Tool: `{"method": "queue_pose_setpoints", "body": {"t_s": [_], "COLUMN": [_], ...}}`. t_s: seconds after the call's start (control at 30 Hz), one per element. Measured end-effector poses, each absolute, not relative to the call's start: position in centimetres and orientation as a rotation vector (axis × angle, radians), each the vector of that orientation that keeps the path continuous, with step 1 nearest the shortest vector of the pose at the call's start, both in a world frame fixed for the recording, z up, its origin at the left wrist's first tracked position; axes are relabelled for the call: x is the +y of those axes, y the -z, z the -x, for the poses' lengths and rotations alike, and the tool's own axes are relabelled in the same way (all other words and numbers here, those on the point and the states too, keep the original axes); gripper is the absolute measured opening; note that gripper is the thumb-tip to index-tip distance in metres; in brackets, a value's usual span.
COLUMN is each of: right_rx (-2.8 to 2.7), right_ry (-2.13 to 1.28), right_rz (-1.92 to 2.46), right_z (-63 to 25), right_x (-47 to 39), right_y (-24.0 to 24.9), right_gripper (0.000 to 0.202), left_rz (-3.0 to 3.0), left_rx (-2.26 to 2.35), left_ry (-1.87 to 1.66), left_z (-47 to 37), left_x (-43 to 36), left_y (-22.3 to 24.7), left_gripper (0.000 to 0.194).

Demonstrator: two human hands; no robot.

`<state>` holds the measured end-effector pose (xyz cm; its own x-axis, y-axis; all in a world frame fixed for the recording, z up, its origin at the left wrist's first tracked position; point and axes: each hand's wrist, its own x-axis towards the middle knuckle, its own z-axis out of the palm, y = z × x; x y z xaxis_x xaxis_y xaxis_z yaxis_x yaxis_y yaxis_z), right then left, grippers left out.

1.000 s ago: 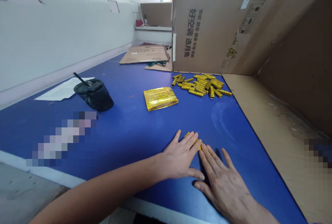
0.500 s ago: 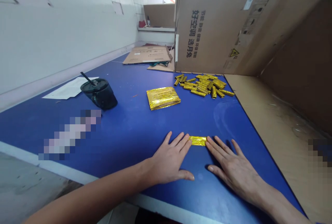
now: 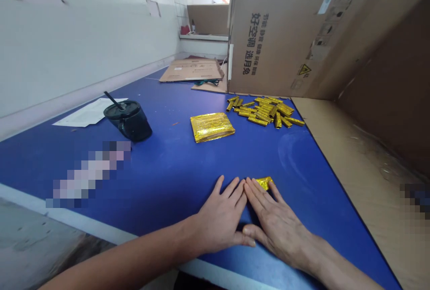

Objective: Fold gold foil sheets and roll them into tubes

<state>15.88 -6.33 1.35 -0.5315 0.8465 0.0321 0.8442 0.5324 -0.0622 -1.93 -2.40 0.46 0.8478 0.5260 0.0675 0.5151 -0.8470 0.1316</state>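
A small flat piece of shiny gold foil (image 3: 265, 183) lies on the blue tabletop in front of me, its left part covered by fingers. My left hand (image 3: 223, 216) rests flat at the foil's left end, fingers stretched out. Across the foil lies my right hand (image 3: 273, 222), palm down, its fingers extended and its fingertips touching those of the left. Both thumbs meet nearer to me. Farther off sits a flat gold foil packet (image 3: 212, 127) with a ridged top. To its right is a loose heap of short gold foil tubes (image 3: 265, 110).
A dark lidded cup with a straw (image 3: 129, 120) stands at the left, beside a white paper sheet (image 3: 85, 113). Flattened cardboard (image 3: 191, 71) lies at the back. A large cardboard box (image 3: 285, 34) walls off the far right. A blurred patch covers something at left.
My right hand has slid left over the foil until its fingertips met my left hand's. The left hand has stayed nearly in place. The packet and the heap look unchanged.
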Motion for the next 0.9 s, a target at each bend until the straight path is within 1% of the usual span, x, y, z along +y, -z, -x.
{"method": "queue_pose_setpoints", "body": {"t_s": [0.23, 0.3, 0.43, 0.53, 0.67, 0.73, 0.9], "right_rx": [-2.648, -2.626, -2.600, -2.580, -2.547, -2.535, -2.466], "right_ry": [-0.048, -0.037, -0.033, -0.046, -0.084, -0.085, -0.039], "right_rz": [1.661, 1.660, 1.711, 1.737, 1.776, 1.774, 1.652], "right_z": [-19.6, -19.9, -19.2, -18.6, -18.4, -18.4, -18.2], "right_x": [-5.4, -5.4, -5.4, -5.2, -4.8, -4.4, -3.7], "right_y": [0.1, 0.3, 0.1, -0.4, -1.1, -1.4, -1.5], "right_gripper": [0.068, 0.066, 0.063, 0.060, 0.055, 0.052, 0.039], "left_rz": [-2.943, -2.914, -2.829, -2.856, -2.850, -2.670, -2.175], "left_rx": [0.828, 0.867, 0.959, 1.006, 0.987, 0.994, 0.996], "left_ry": [-0.192, -0.241, -0.290, -0.270, -0.222, -0.260, -0.352], "left_z": [2.0, 1.7, 0.4, -0.7, -1.6, -1.7, -1.3], "left_x": [-2.2, -1.8, -0.2, 1.1, 2.0, 2.2, 3.1], "left_y": [-0.4, -0.7, -1.5, -1.9, -2.0, -2.0, -1.7], "left_gripper": [0.085, 0.076, 0.043, 0.030, 0.018, 0.013, 0.013]}}
